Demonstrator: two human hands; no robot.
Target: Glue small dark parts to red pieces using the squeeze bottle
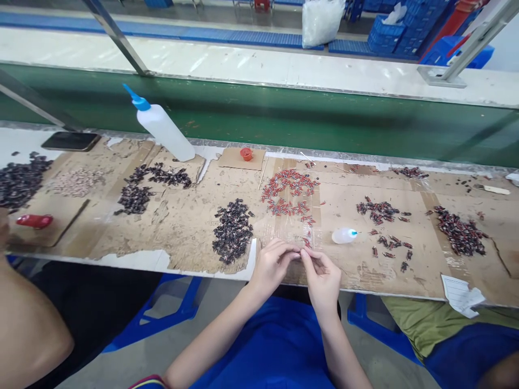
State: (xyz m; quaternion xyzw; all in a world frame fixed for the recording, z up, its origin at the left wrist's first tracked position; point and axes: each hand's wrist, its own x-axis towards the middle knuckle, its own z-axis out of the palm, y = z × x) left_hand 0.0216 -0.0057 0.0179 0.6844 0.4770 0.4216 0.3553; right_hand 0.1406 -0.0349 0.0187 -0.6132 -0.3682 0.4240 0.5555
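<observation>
My left hand (275,265) and my right hand (323,278) meet fingertip to fingertip over the front edge of the cardboard-covered bench (186,221). Both are closed in a pinch, and whatever sits between the fingers is too small to make out. Left of my hands lies a heap of small black parts (233,231). Beyond my fingers, small red parts with metallic bits (290,183) are spread in a loose ring, a few trailing down toward my hands. A small white bottle with a blue-green tip (344,235) lies on its side to the right.
A tall white squeeze bottle (168,132) leans at the back left, near a dark phone (71,141). A red cap (246,154) sits on a cardboard piece. Red-black parts (460,231) are heaped at right. Co-workers sit on both sides; one's arm (30,329) shows at left.
</observation>
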